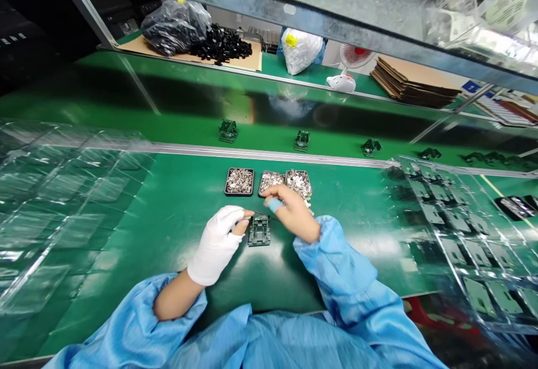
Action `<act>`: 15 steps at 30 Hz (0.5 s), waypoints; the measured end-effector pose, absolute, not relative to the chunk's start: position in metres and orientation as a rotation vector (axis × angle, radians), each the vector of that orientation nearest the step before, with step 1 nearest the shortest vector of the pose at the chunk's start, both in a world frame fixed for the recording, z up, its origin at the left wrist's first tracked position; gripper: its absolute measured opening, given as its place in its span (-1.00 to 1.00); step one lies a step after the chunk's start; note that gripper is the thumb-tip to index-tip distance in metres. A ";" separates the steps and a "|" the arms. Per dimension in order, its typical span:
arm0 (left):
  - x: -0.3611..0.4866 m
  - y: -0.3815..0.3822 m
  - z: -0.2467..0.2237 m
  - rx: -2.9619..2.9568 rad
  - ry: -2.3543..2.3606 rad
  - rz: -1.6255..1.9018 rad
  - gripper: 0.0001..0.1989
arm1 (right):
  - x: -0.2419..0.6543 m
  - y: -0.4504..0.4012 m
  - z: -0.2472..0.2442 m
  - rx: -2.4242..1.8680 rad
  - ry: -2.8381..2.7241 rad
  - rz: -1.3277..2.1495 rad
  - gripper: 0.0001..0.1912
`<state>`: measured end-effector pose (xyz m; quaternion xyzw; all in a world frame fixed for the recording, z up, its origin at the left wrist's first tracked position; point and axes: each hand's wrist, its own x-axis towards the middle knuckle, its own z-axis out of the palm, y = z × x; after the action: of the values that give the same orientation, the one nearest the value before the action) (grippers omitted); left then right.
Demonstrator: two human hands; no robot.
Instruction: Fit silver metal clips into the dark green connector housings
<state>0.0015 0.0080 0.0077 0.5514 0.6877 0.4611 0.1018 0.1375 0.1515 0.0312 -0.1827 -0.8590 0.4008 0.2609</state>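
On the green bench in front of me lies a green circuit board [259, 231] with frame-like cut-outs. My left hand [217, 243], in a white glove with bare fingertips, is pinched at the board's upper left edge. A thin dark strip runs from those fingertips above the board; what it is I cannot make out. My right hand [294, 211], bare with a blue wrap on one finger, is closed above the middle tray [261, 185] of small silvery metal parts. Anything between its fingertips is too small to make out. Two more trays of such parts flank it, a left tray [226, 188] and a right tray [309, 177].
Clear plastic blister trays [37, 234] lie at left; others holding boards [479, 254] stand at right. Beyond a metal rail [269, 156], boards [228, 130] sit spaced along a green strip. A shelf behind carries black parts [222, 44], a fan [342, 82] and stacked cardboard [414, 83].
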 end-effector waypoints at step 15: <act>0.007 0.002 0.021 1.667 1.769 1.332 -0.64 | 0.151 0.106 0.034 -0.315 -2.192 1.313 -0.90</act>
<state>0.0073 0.0019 0.0212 0.5911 0.6275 0.4723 0.1839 0.1513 0.1057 0.0339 -0.1176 -0.8174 0.4897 0.2797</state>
